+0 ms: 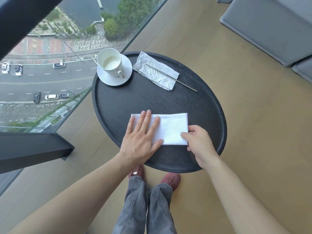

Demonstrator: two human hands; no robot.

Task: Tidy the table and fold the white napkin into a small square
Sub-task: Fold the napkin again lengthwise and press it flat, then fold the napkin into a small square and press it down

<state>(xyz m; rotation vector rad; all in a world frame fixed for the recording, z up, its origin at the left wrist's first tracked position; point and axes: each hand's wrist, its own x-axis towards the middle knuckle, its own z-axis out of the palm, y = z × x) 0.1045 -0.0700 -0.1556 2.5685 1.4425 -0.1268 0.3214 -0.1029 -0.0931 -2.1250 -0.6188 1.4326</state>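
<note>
The white napkin (172,129) lies folded into a rectangle near the front of the round black table (135,98). My left hand (141,137) rests flat on the napkin's left part, fingers spread. My right hand (199,142) pinches the napkin's lower right corner between thumb and fingers. At the back left stands a white cup (109,63) on a white saucer (109,80). At the back right lies a crumpled paper wrapper (157,71) with a thin metal utensil (184,84) across it.
A floor-to-ceiling window (50,65) runs along the left, close to the table's left rim. A grey sofa (270,27) stands at the back right. My legs and red shoes (170,180) are under the table's near edge on the wooden floor.
</note>
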